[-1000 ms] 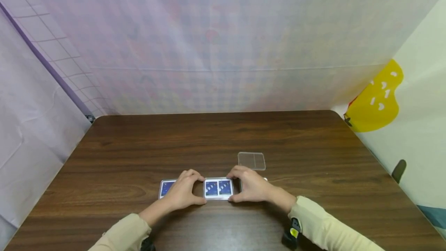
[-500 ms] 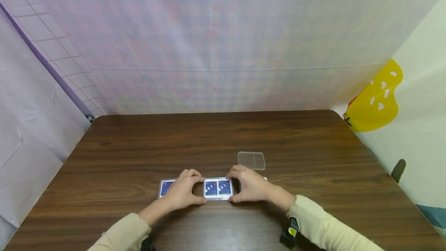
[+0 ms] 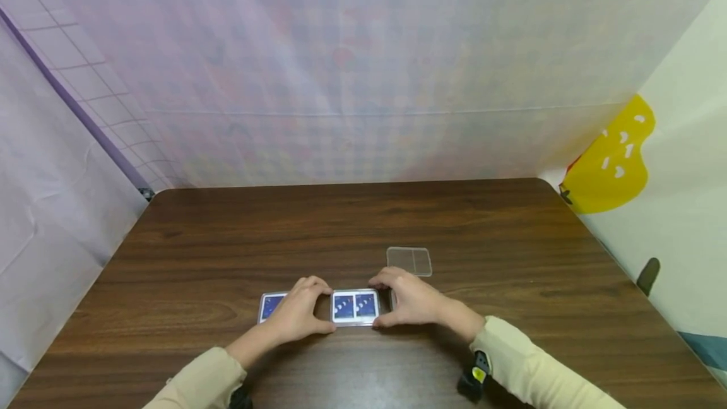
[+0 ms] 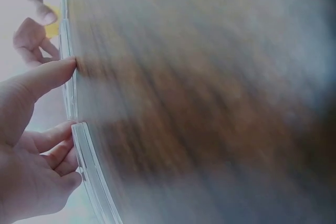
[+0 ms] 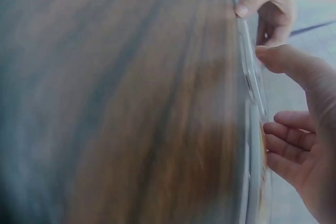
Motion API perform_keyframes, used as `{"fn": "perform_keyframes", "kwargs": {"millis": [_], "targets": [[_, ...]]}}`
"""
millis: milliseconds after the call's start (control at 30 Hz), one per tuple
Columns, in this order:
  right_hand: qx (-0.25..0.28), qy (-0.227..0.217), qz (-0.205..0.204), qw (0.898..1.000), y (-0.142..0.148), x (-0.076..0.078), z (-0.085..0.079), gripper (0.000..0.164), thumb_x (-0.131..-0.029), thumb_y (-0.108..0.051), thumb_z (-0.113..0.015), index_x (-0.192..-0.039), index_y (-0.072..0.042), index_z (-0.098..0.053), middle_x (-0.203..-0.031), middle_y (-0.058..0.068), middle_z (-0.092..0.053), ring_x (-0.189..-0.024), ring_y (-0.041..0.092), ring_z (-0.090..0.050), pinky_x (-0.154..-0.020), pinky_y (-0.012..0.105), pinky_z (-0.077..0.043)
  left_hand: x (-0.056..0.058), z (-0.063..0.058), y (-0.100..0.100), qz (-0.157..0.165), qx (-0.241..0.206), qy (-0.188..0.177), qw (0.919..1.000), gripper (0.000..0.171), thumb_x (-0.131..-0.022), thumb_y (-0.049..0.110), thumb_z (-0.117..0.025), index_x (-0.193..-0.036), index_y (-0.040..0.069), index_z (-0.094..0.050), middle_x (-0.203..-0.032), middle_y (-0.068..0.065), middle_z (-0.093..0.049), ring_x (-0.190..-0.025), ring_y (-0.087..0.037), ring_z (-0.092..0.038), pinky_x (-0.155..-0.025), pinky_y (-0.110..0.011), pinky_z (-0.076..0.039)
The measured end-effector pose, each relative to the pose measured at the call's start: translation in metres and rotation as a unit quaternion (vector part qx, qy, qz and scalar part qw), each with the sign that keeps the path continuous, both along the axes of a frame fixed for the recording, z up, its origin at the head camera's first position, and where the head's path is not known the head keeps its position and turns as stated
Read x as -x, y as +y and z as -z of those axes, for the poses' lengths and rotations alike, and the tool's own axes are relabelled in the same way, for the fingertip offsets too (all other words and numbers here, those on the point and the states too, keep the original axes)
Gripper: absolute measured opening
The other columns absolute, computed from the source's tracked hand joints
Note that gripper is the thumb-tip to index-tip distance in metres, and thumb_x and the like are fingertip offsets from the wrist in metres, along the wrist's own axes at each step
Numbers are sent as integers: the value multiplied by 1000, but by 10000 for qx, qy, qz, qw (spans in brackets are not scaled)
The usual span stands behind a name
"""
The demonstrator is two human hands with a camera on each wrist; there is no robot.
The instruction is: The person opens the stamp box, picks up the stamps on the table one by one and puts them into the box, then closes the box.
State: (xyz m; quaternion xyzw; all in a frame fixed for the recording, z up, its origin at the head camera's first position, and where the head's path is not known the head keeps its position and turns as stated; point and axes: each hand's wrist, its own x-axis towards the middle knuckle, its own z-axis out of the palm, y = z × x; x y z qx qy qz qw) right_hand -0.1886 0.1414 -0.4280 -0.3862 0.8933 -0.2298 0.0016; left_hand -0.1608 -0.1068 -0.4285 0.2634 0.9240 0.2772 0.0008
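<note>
A flat clear plastic case (image 3: pixel 355 307) with two blue cards printed with white moon shapes lies at the front middle of the table. At its left corners my left hand (image 3: pixel 298 314) grips it, thumb on the near edge and fingers on the far edge. My right hand (image 3: pixel 411 302) grips the right corners the same way. Partly under the left hand lies another case with a blue card (image 3: pixel 272 305). A further clear case (image 5: pixel 255 166) sits below the right hand in the right wrist view, mostly hidden from the head view.
A clear, bare lid-like plate (image 3: pixel 410 261) lies flat just behind the right hand. The brown wooden table (image 3: pixel 341 226) extends to a pale checked curtain (image 3: pixel 341 81) at the back. White cloth with a yellow pear-like print (image 3: pixel 610 169) hangs at the right.
</note>
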Motion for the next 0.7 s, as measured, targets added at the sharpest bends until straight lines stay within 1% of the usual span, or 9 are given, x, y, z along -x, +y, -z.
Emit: {"fn": "perform_keyframes", "kwargs": {"millis": [67, 200, 333, 433, 500, 567, 700], "targets": [[150, 21, 47, 9999, 7, 2, -2, 60, -64, -37, -77, -111, -4, -59, -101, 0, -59, -92, 11, -54, -83, 28, -47, 0, 0, 0, 3, 15, 5, 10000, 55, -61, 25, -80, -104, -3, -61, -104, -8, -56, -101, -26, -49, -89, -41, -42], [527, 95, 173, 9984, 26, 10, -6, 55, -67, -31, -77, -109, -2, -59, -103, 5, -60, -94, 16, -56, -83, 31, -47, 1, 0, 1, 20, 73, -55, 10000, 60, -60, 30, -81, -105, -2, -60, -105, -9, -56, -100, -25, -49, -89, -40, -42], [819, 151, 484, 9953, 49, 22, -5, 54, -67, -30, -78, -109, -2, -59, -102, 7, -61, -92, 19, -57, -79, 33, -49, 4, -3, 5, 41, 146, -120, 9998, 65, -60, 36, -80, -108, -2, -58, -107, -10, -56, -101, -26, -49, -90, -41, -42], [997, 98, 794, 9918, 65, 30, -3, 56, -65, -28, -80, -109, -1, -59, -101, 9, -60, -91, 22, -57, -79, 36, -49, 6, -6, 12, 112, 130, -116, 9998, 67, -60, 38, -79, -110, -3, -58, -108, -11, -56, -102, -26, -49, -90, -41, -42], [1067, 31, 961, 9896, 74, 35, -1, 58, -64, -27, -80, -110, 0, -58, -102, 11, -59, -92, 24, -57, -79, 38, -49, 8, -7, 18, 175, 129, -108, 9997, 69, -61, 39, -79, -111, -3, -57, -109, -11, -55, -102, -26, -49, -90, -41, -42], [1086, -129, 1112, 9878, 81, 39, 1, 61, -63, -25, -81, -112, 1, -57, -105, 12, -58, -93, 25, -56, -79, 38, -49, 9, -9, 26, 247, 156, -104, 9995, 69, -61, 39, -79, -112, -3, -57, -110, -11, -55, -103, -26, -48, -91, -40, -42], [1038, -464, 1296, 9850, 90, 46, 5, 67, -63, -25, -81, -118, 3, -53, -107, 14, -54, -95, 26, -53, -77, 34, -51, 10, -10, 43, 301, 232, -86, 9992, 68, -63, 39, -78, -113, 0, -57, -111, -9, -55, -105, -24, -48, -91, -39, -43]]}}
